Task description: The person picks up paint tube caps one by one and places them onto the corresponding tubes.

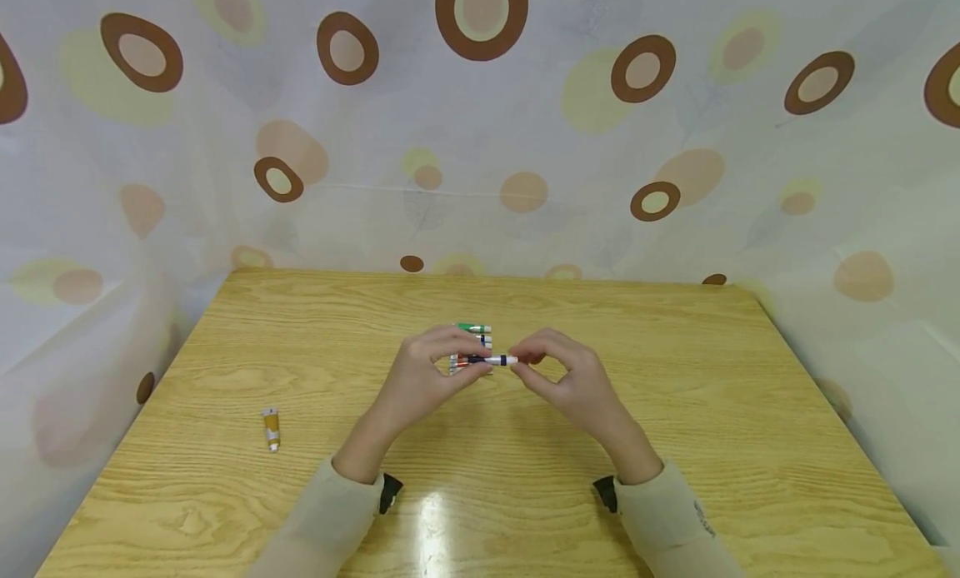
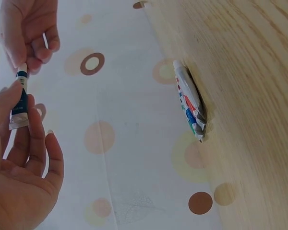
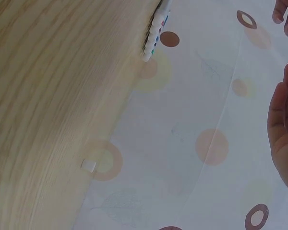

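A small dark blue paint tube (image 1: 495, 360) with a white cap is held level above the table, in front of my body. My left hand (image 1: 420, 376) pinches its body between thumb and fingers. From the other side, my right hand (image 1: 576, 382) pinches the white cap with thumb and fingertips. The left wrist view shows the flat crimped end of the tube (image 2: 20, 106) pointing toward the left palm. Behind the hands lies a row of paint tubes (image 1: 474, 329), partly hidden by the left hand; the farthest is green. In the right wrist view the fingertips are cut off.
An ochre paint tube (image 1: 272, 430) lies apart on the left of the wooden table (image 1: 712, 411), its white cap toward me. A patterned cloth (image 1: 480, 128) hangs behind and along both sides. A small white piece (image 3: 89, 165) shows near the table's edge in the right wrist view.
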The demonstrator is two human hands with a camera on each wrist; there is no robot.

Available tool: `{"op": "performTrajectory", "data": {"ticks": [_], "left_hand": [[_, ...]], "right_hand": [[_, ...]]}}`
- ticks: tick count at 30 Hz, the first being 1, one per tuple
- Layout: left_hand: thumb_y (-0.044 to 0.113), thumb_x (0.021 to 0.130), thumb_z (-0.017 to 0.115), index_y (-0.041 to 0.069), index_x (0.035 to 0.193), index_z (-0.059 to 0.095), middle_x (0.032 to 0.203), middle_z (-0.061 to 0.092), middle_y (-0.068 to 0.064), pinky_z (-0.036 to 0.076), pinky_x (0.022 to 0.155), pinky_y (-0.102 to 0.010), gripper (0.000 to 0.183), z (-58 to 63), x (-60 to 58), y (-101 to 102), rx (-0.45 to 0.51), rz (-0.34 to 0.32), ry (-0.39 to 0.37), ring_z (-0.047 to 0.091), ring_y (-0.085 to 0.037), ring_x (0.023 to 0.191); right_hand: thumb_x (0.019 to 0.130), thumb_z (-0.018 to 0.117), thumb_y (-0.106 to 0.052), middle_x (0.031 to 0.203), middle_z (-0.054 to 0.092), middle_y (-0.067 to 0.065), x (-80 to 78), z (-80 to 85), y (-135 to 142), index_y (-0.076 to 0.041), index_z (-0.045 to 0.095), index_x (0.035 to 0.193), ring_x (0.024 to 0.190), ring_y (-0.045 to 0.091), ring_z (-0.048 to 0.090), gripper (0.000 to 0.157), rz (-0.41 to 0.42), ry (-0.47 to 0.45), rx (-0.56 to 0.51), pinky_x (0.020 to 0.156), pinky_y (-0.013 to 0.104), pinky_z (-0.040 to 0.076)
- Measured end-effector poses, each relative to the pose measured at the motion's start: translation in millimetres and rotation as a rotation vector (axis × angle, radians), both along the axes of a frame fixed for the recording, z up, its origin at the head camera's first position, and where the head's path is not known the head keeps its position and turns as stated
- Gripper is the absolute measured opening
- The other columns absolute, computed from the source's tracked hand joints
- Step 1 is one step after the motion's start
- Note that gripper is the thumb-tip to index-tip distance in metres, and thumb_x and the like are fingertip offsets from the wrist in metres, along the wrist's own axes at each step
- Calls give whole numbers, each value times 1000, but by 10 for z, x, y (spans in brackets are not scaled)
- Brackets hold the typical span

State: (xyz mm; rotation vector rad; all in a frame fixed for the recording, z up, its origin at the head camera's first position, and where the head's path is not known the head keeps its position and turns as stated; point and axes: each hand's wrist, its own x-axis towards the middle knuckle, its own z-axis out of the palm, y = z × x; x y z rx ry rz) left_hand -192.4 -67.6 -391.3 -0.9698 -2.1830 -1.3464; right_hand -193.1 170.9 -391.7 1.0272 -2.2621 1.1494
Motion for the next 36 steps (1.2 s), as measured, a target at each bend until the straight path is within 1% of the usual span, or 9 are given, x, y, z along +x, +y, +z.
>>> {"op": "performTrajectory", "data": {"ticks": [6, 13, 18, 24, 27, 30, 31, 34, 36], "left_hand": [[6, 81, 87, 8, 99, 81, 102, 79, -5, 61, 89, -31, 18, 14, -4, 6, 1, 15, 3, 74, -20, 99], [8, 82, 86, 9, 100, 82, 102, 79, -4, 61, 89, -29, 18, 5, -6, 3, 3, 3, 1, 74, -18, 98], [11, 83, 86, 9, 100, 82, 101, 79, -4, 61, 87, -28, 17, -3, -10, 7, 5, -9, -1, 73, -17, 95], [11, 84, 85, 9, 99, 82, 102, 79, -4, 62, 84, -30, 16, 4, -5, 6, 2, -3, -6, 72, -14, 90], [10, 85, 84, 10, 100, 81, 102, 79, -4, 62, 84, -29, 15, 17, 5, 6, 2, 6, -29, 72, -13, 89], [11, 87, 83, 11, 101, 81, 102, 79, -4, 60, 78, -27, 15, 21, 11, 4, 5, 9, -71, 69, -10, 85], [12, 87, 83, 11, 102, 81, 102, 79, -4, 60, 75, -29, 15, 22, 13, 3, 6, 7, -84, 68, -10, 83], [12, 88, 82, 11, 102, 81, 100, 79, -4, 59, 70, -31, 14, 19, 17, 2, 14, -3, -121, 64, -7, 78], [11, 87, 83, 11, 101, 81, 99, 79, -4, 60, 72, -31, 14, 23, 23, 3, 19, -13, -140, 65, -6, 79]], "right_hand": [[84, 81, 4, 103, 73, 5, 1, 35, 5, -10, 73, 107, 90, 15, 65, 28, 13, 12, 4, 80, 27, 57], [85, 79, 6, 99, 73, 4, -8, 20, 2, -11, 75, 101, 88, 14, 67, 24, 32, 9, -6, 79, 25, 58], [86, 79, 4, 95, 74, 2, 7, 27, 0, -11, 75, 99, 85, 12, 66, 21, 5, 3, 11, 78, 22, 57], [89, 77, 1, 95, 74, 1, 18, 46, -14, -12, 75, 99, 80, 9, 64, 17, -15, -6, 48, 70, 24, 55], [86, 78, 4, 95, 74, 2, 5, 36, -20, -11, 75, 100, 80, 11, 65, 20, -12, 26, 37, 70, 24, 56], [82, 81, 7, 95, 74, 3, -4, 33, -25, -9, 75, 100, 82, 14, 67, 25, -7, 72, 20, 74, 23, 57], [81, 81, 8, 95, 74, 4, -2, 34, -25, -9, 74, 100, 83, 14, 67, 26, -5, 80, 18, 75, 20, 56], [80, 82, 8, 96, 74, 4, 10, 39, -23, -9, 75, 100, 81, 12, 66, 27, -2, 84, 25, 74, 17, 54], [81, 82, 6, 96, 74, 2, 21, 42, -18, -10, 75, 99, 81, 10, 65, 25, -5, 73, 40, 73, 16, 53]]}}
